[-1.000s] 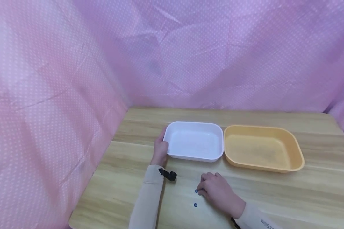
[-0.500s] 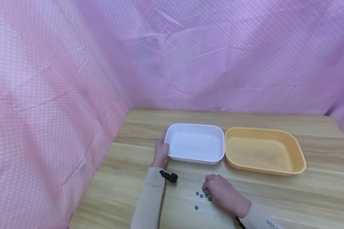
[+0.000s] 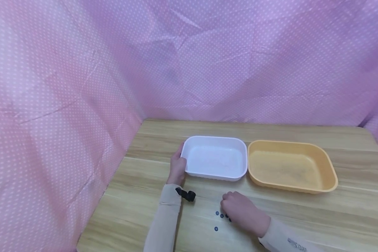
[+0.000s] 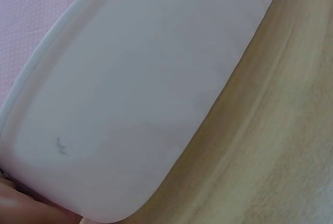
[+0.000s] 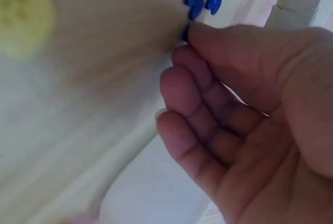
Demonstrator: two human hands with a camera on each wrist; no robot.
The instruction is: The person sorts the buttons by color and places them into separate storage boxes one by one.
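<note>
My left hand grips the left end of a white plastic tray, thumb on the near side. The tray's outer wall fills much of the left wrist view, with fingers at the lower left corner. My right hand is low over the table, palm down with curled fingers. In the right wrist view its thumb and index fingertip pinch a small blue button. Several other blue buttons lie beside it, some partly hidden by the hand. Yellow buttons show blurred in the right wrist view.
A larger yellow tray stands against the white tray's right side. Both are on a wooden table, with pink dotted sheeting hanging behind and to the left. A black wrist strap sits on the left sleeve.
More blue buttons came into sight as the right hand shifted slightly right; it has since moved a little back left, partly covering some. The left hand stays on the white tray.
</note>
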